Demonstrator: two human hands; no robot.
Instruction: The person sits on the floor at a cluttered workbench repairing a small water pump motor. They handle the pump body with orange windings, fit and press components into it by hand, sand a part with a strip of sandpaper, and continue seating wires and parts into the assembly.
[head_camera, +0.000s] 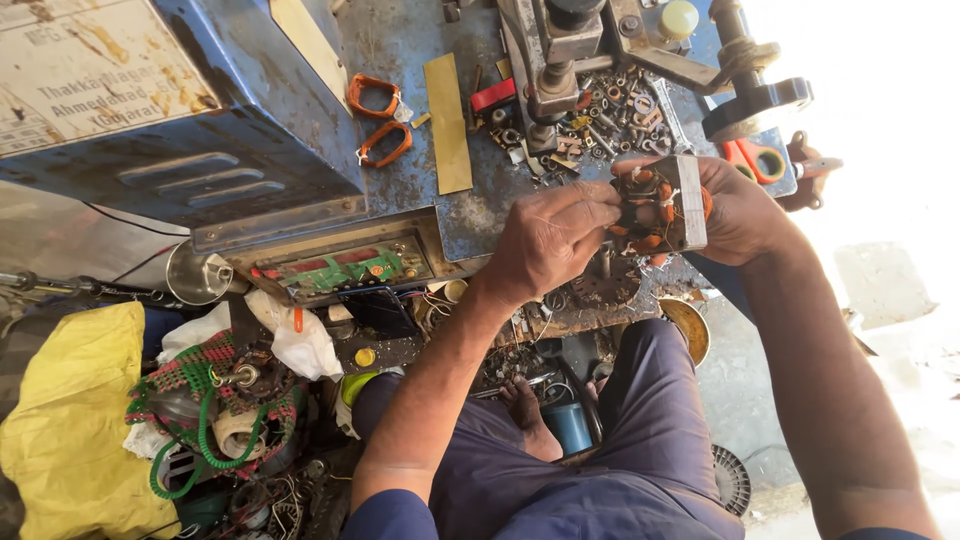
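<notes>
Two hands at work on one small motor stator (660, 205), held up just above the cluttered blue surface (400, 50). Nearest: dark trousers, a bare foot (528, 410) tucked between the knees, a blue can (572, 425) beside it. Left of that, a yellow bag (70, 420) and a tangle of green coiled cord (205, 440) over some red-and-green woven thing (too jumbled to tell apart).

Further up, left hand (550, 240) with fingers pinched narrow on the copper windings at the stator's open face; right hand (740, 210) wrapped around the far side of its grey steel core, gripping it firmly. Windings already seated in the core with pale ties visible, so by the look of it well along; still being pressed or dressed by the fingertips, not yet set down. How much remains on the hidden side: cannot tell.

Beyond the hands, a heap of nuts, bolts and washers (610, 110) directly behind the stator, close enough to snag. Also two orange wound coils (378, 120), a brass strip (447, 125), a winding machine's shaft and crank handle (755, 100) jutting over the right hand, and a battered blue machine casing (170, 110) at far left.
</notes>
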